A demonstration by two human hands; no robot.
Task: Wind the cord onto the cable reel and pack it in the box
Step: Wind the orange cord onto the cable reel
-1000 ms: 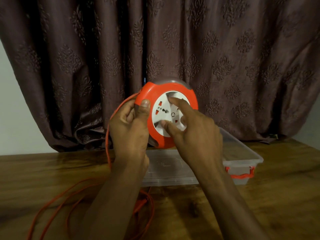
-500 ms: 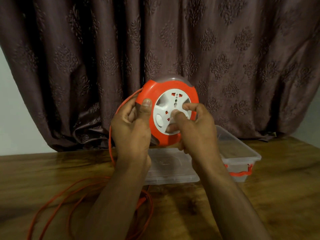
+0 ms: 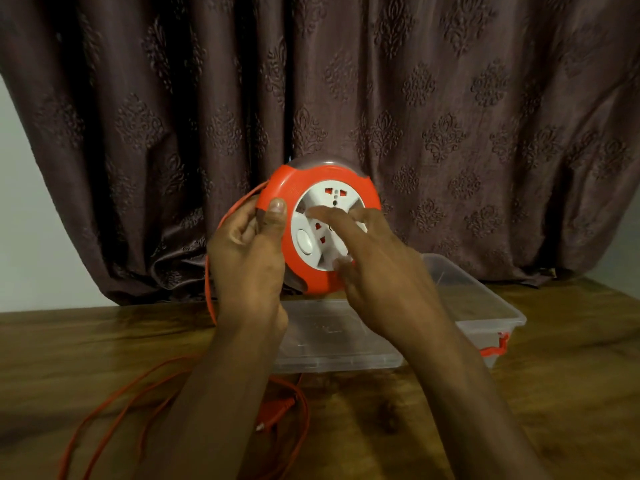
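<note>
Since half a second ago the right hand (image 3: pixel 377 271) is showing its fingers (image 3: pixel 337 220) stretched out across the white hub (image 3: pixel 329 225), where they were curled on it, and the hub's sockets are sitting at a new angle, with one socket now at the top

Going left to right: loose orange cord (image 3: pixel 114 403) is lying in loops on the wooden worktop (image 3: pixel 86 341) at the lower left, and its plug (image 3: pixel 277 410) is lying on the worktop between the forearms. One strand is rising up past the left wrist to the left edge of the reel (image 3: pixel 320 192). The left hand (image 3: pixel 247 251) is holding the reel upright in the air above the worktop, thumb pressing on the front of the orange rim, the other fingers curling round behind it with the cord running through them. The right hand's fingers are lying fairly straight and apart on the hub, blurred at the tips, the thumb down at the lower rim; I cannot tell whether they are gripping anything. Below and behind the reel the clear box (image 3: pixel 485 306) is sitting open on the worktop, an orange clip (image 3: pixel 495 348) on its right end, and what is looking like its clear lid (image 3: pixel 329 344) is lying flat in front of it. A brown patterned curtain (image 3: pixel 346 98) is hanging behind everything
</note>
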